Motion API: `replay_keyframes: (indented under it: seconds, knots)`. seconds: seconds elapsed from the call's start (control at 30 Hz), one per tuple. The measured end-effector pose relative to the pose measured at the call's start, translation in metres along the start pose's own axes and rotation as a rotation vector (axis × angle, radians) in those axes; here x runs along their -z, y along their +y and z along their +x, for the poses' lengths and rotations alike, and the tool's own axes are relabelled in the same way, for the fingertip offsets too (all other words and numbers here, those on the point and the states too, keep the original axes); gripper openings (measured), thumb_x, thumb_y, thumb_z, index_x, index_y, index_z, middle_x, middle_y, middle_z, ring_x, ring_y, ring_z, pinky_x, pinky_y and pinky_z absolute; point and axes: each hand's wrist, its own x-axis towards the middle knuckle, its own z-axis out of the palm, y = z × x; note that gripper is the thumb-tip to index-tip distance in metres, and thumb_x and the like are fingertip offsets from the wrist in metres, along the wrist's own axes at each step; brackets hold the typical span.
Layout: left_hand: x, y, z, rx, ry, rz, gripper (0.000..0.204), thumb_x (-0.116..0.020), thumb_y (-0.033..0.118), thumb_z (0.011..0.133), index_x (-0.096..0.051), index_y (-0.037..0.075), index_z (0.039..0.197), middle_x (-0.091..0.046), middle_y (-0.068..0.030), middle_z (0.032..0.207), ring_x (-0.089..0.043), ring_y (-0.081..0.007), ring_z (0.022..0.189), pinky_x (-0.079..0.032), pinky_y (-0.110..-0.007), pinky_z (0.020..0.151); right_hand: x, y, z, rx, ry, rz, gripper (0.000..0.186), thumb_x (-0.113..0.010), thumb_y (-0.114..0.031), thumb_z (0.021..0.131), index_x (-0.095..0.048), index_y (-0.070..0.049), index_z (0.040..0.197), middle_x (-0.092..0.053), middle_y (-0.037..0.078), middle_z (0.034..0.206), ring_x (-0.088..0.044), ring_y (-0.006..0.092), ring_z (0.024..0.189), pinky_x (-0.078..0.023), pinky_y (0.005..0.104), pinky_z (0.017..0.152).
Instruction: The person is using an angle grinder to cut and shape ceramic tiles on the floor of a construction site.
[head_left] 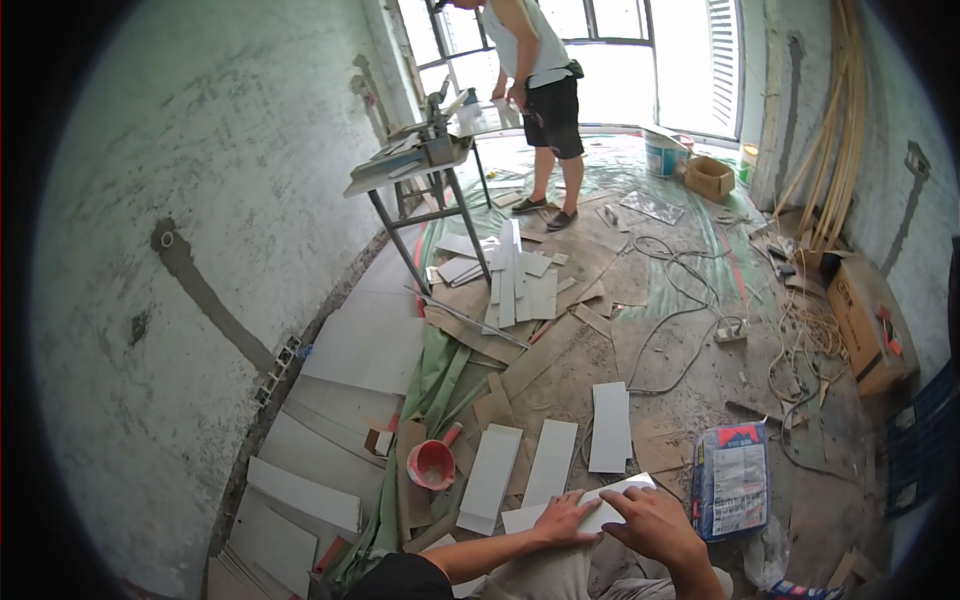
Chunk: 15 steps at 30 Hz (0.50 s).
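Low in front of me, my left hand (563, 521) and my right hand (655, 525) grip a long white tile strip (604, 516) held across my lap. The left fingers lie over its top face near the middle. My right thumb and fingers are on its right part; their undersides are hidden. Just beyond the strip, more cut white tiles lie on the floor: a left stack (490, 475), a middle tile (550, 460) and a right stack (610, 428). Left of them stands a red bucket (432, 464) with a handled tool in it.
To my right lies a blue and white bag (731, 482). Grey cables (690, 300) loop over the dusty floor. Ahead, a person (540, 90) works at a cutting bench (410, 160), with a pile of tile offcuts (510, 280) below. Large tiles (365, 350) line the left wall.
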Motion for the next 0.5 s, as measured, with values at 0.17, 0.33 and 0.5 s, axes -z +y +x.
replay_keyframes:
  seconds: [0.17,0.33,0.5]
  knots:
    - [-0.021,-0.034,0.014,0.041,0.023,-0.057,0.114,-0.092,0.073,0.082,-0.055,0.025,0.178,-0.047,-0.0344,0.177,-0.048,-0.0524,0.164,-0.044,-0.062,0.131,0.014,-0.011,0.019,-0.021,-0.118,-0.014,0.061,-0.088,-0.039,0.100,-0.071,-0.017,0.155,-0.082,0.016,0.126,-0.077,0.0394,0.121,-0.062,0.0509,0.102]
    - [0.002,-0.056,0.023,0.197,0.179,-0.266,0.113,-0.101,0.062,0.071,-0.063,0.026,0.170,-0.053,-0.0316,0.172,-0.056,-0.0521,0.155,-0.043,-0.060,0.133,0.075,0.002,-0.013,-0.087,0.286,0.136,0.065,-0.092,-0.021,0.095,-0.073,-0.009,0.155,-0.078,0.018,0.134,-0.072,0.0416,0.126,-0.058,0.0512,0.110]
    - [-0.009,-0.113,0.025,0.309,0.344,-0.372,0.114,-0.101,0.059,0.072,-0.060,0.022,0.171,-0.057,-0.0317,0.166,-0.056,-0.0512,0.154,-0.044,-0.059,0.132,0.061,0.068,-0.070,-0.355,0.520,0.132,0.057,-0.086,-0.011,0.100,-0.073,-0.004,0.155,-0.079,0.021,0.138,-0.076,0.0364,0.126,-0.058,0.0476,0.110]
